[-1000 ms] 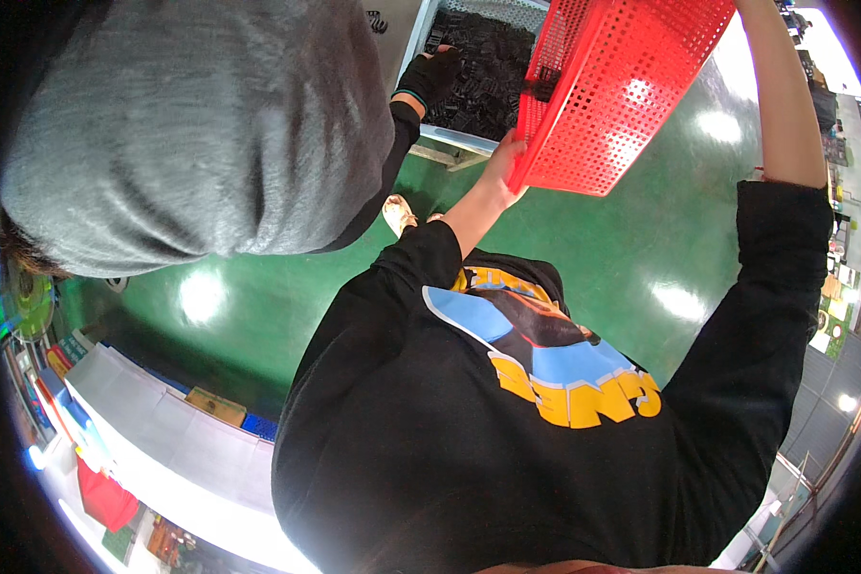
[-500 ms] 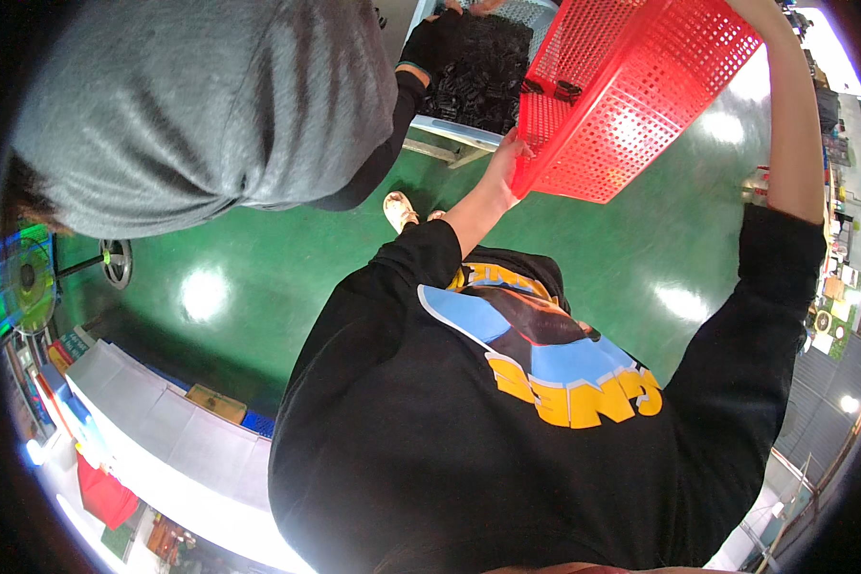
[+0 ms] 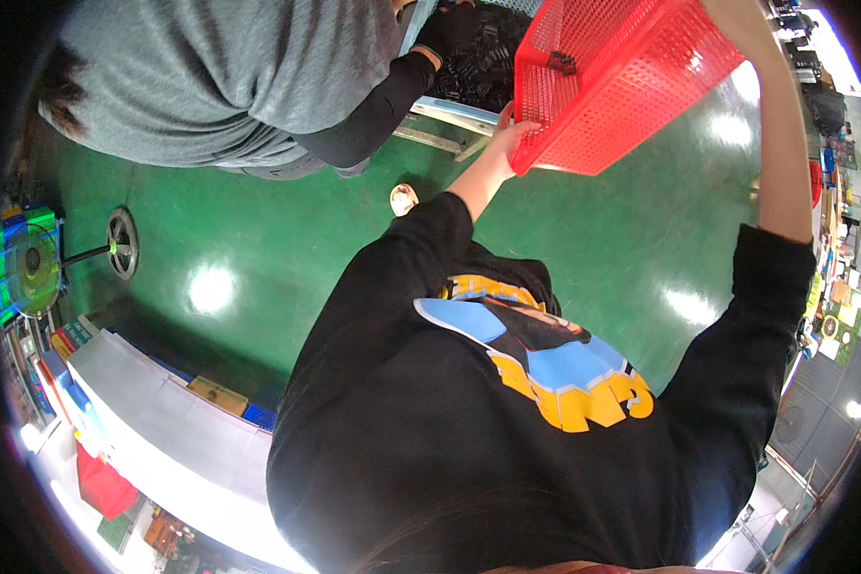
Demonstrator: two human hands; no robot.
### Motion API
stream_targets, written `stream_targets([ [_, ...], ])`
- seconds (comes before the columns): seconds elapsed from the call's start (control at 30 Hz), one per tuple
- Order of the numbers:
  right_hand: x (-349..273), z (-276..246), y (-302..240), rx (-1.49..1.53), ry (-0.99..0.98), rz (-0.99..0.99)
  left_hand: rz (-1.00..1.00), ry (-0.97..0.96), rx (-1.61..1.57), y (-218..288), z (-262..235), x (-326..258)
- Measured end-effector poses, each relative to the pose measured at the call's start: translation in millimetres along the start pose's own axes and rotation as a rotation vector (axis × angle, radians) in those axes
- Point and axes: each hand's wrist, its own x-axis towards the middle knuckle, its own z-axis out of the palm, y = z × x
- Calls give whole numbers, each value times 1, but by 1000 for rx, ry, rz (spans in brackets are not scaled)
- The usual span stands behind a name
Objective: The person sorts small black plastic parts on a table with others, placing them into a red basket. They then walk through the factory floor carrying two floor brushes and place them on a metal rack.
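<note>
A red perforated plastic basket (image 3: 631,91) hangs tilted in front of me at the upper right. My left hand (image 3: 507,151) grips its near left corner, thumb and fingers around the rim. At the upper edge of the picture my right hand (image 3: 734,21) is on the basket's far right end, its fingers mostly hidden. A small cluster of black plastic parts (image 3: 562,63) lies inside the basket. Left of the basket, a pale blue bin (image 3: 454,108) holds a heap of small black parts (image 3: 483,62).
A co-worker in a grey top (image 3: 220,77) bends over the bin at the upper left, a black-covered hand (image 3: 447,31) at the heap. A fan (image 3: 33,260) and a wheel on a bar (image 3: 121,243) stand at left. A long white table (image 3: 163,402) runs along the lower left.
The basket has shifted slightly up and left, with both my hands still on it. The co-worker's body and arm have moved, and that hand is now deeper over the heap.
</note>
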Motion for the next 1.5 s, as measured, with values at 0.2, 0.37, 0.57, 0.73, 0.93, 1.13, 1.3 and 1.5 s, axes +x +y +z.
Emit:
stream_targets([
  [0.2,24,36,-48,-442,-71,3,-44,-63,106,-32,-10,39],
  [0.37,22,44,-43,-164,-90,-76,125,-60,-8,-25,-25,36],
  [0.57,-4,39,-46,-390,10,-71,40,-99,-25,-40,-16,23],
  [0.73,-4,47,-75,-396,-65,-316,-41,-142,-154,-36,-24,25],
  [0.93,-5,45,-70,-297,-147,-188,-41,-84,-95,-34,-39,26],
  [1.13,-48,32,-53,-179,-64,-114,174,-22,269,-30,-56,27],
  [1.3,-145,-4,-37,328,215,218,351,-15,633,2,-34,-20],
  [1.5,-344,28,6,919,799,822,659,-11,1252,34,-55,-104],
])
